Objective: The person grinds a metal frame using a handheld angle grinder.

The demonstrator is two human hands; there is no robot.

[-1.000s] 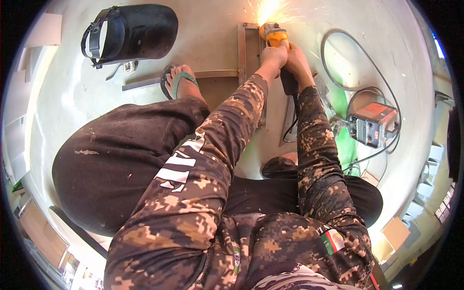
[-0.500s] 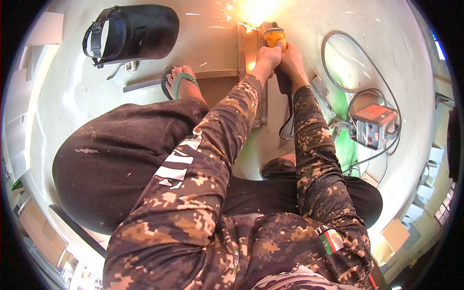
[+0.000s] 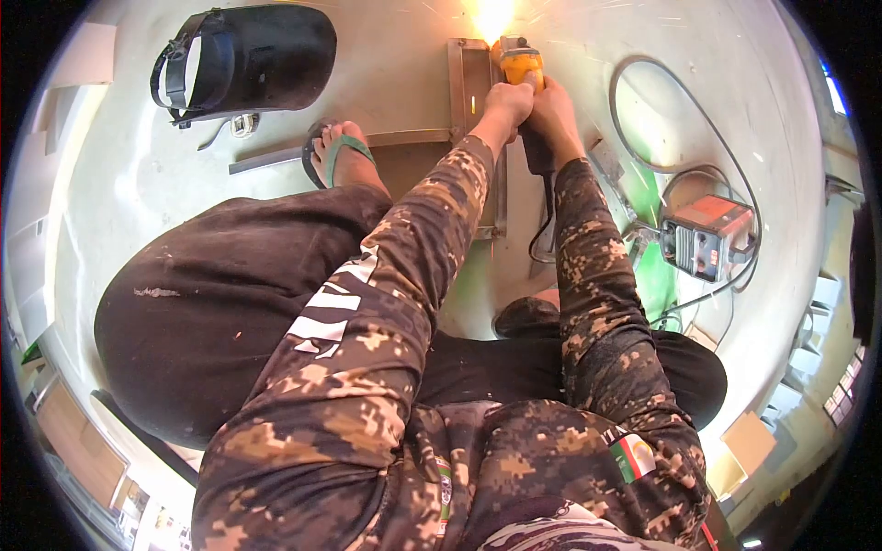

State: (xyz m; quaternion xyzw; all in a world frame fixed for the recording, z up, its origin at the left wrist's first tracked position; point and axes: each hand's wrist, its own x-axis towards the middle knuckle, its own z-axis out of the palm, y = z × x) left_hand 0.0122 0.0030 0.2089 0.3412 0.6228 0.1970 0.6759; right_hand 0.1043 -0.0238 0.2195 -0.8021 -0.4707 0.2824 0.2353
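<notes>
A yellow angle grinder (image 3: 520,61) presses on the far corner of a steel frame (image 3: 465,87) lying on the floor, and bright sparks (image 3: 491,16) fly from the contact. My left hand (image 3: 508,99) grips the grinder just behind its yellow head. My right hand (image 3: 555,115) is closed around the grinder's dark rear body, whose cable runs back under my forearm. Both arms wear camouflage sleeves. My foot in a green sandal (image 3: 337,153) rests on the frame's cross bar.
A black welding helmet (image 3: 243,60) lies on the floor at the far left. An orange welding machine (image 3: 709,237) sits at the right with cables (image 3: 684,101) looped around it. My other foot (image 3: 533,317) is tucked near my knee.
The grinder and both hands have slid a little farther along the frame toward its far corner. The spark burst flared wide half a second ago and is now narrower.
</notes>
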